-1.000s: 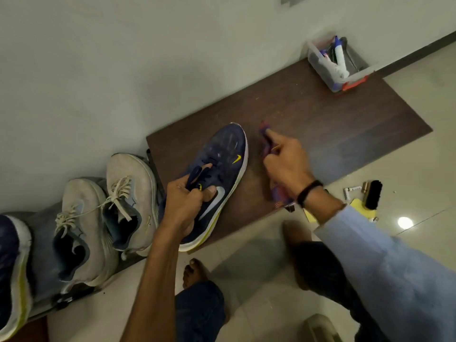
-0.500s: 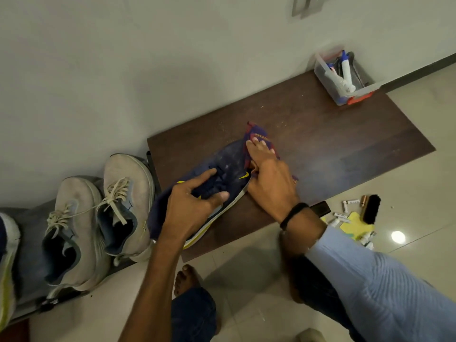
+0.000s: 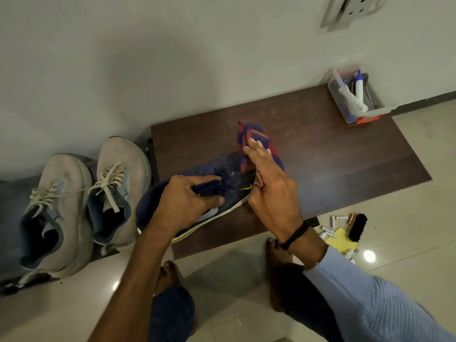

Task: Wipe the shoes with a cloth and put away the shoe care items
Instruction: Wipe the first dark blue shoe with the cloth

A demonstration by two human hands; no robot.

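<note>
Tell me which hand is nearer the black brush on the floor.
Right. The right hand, on the cloth, is left of the brush; the left hand grips the shoe farther left.

- navy shoe (image 3: 234, 193): toe end is buried under the cloth (image 3: 254, 134) and the right hand (image 3: 269, 193), and the left hand (image 3: 187, 206) covers most of the laces and collar
- right thumb is out of sight behind the cloth, so can't tell if it's pinching it or just pressing
- wall fitting (image 3: 352, 8) up top gets chopped by the frame edge, no idea what it is
- stuff in the clear box (image 3: 345, 112) is a jumble, only a white bottle with a blue cap reads clearly
- little tubes (image 3: 338, 218) on the floor by the brush (image 3: 356, 228): way too small to read
- yellow thing (image 3: 340, 239) is half under the brush
- grey rack (image 3: 12, 191) runs off the left edge
</note>
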